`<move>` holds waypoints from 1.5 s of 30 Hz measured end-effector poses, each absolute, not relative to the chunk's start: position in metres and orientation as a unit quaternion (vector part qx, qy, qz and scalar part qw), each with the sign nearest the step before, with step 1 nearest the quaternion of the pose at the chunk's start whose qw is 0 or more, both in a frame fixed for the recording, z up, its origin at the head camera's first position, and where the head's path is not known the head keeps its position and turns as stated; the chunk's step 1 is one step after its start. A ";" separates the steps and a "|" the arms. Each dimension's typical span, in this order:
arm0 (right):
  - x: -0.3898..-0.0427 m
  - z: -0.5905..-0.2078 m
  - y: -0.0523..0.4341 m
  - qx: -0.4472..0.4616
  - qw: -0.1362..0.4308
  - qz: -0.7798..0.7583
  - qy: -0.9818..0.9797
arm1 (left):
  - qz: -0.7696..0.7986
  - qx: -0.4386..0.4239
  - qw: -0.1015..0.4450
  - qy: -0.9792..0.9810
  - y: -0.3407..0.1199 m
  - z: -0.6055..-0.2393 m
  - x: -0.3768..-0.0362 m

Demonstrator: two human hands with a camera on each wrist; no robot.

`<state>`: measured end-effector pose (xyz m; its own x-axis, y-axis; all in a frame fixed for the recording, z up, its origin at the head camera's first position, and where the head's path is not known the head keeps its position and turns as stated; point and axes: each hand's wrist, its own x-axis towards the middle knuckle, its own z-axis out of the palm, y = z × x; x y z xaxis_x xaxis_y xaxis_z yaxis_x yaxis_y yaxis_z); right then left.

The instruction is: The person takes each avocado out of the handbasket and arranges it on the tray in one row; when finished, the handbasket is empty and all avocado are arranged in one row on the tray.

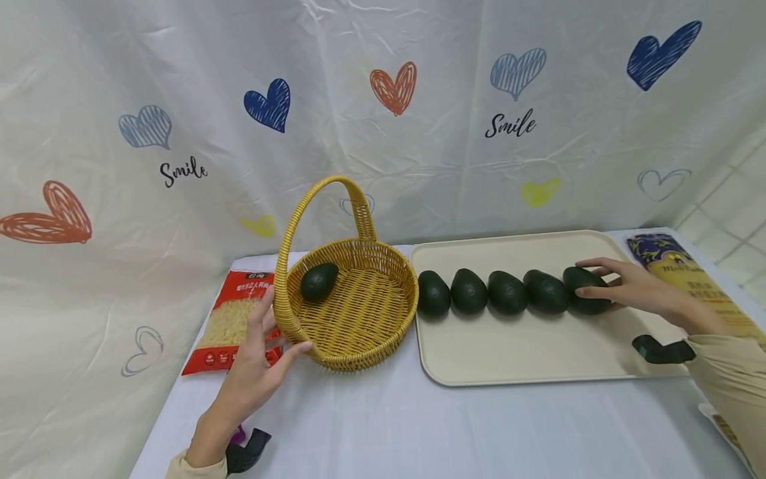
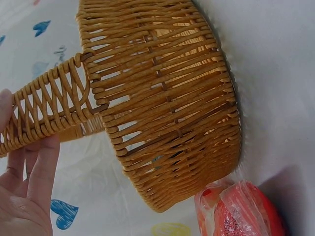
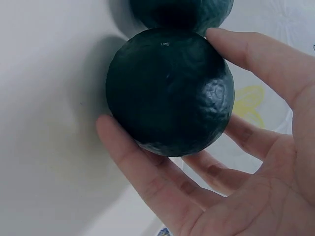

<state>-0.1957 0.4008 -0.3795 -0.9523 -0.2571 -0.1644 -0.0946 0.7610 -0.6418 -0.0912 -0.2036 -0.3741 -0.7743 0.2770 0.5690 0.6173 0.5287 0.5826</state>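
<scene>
A yellow woven basket (image 1: 365, 319) stands left of centre, its tall handle (image 1: 286, 259) arching over it. My left hand (image 1: 254, 366) grips the handle low on the left side; the left wrist view shows thumb and fingers on opposite sides of the handle (image 2: 47, 105). One dark green avocado (image 1: 319, 282) lies inside the basket. Several more avocados (image 1: 507, 293) line up in a row on a cream tray (image 1: 526, 352). With thumb and fingers curved around it, my right hand (image 1: 643, 289) holds the rightmost avocado (image 3: 167, 93), which sits against its neighbour (image 3: 182, 12).
A red pasta packet (image 1: 230, 319) lies left of the basket, partly behind my left hand. Right of the tray is a blue and yellow packet (image 1: 676, 266). A white curtain with printed hearts (image 1: 395, 86) hangs behind the white-covered table (image 1: 383, 426).
</scene>
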 end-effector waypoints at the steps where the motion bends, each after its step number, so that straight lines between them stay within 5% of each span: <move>1: -0.196 -0.379 0.401 -0.095 0.122 -0.333 0.930 | -0.408 -0.264 0.208 -0.849 -0.204 -0.374 -0.091; 17: -0.200 -0.374 0.402 -0.105 0.099 -0.355 0.924 | -0.406 -0.285 0.222 -0.840 -0.206 -0.372 -0.091; 25: -0.202 -0.358 0.385 -0.178 -0.028 -0.272 0.945 | -0.410 -0.299 0.225 -0.831 -0.208 -0.373 -0.092; 36: -0.203 -0.309 0.272 -0.280 -0.055 -0.299 0.911 | -0.415 -0.300 0.222 -0.830 -0.207 -0.373 -0.092; 45: -0.206 -0.294 0.153 -0.373 0.023 -0.317 0.872 | -0.418 -0.292 0.216 -0.832 -0.203 -0.373 -0.094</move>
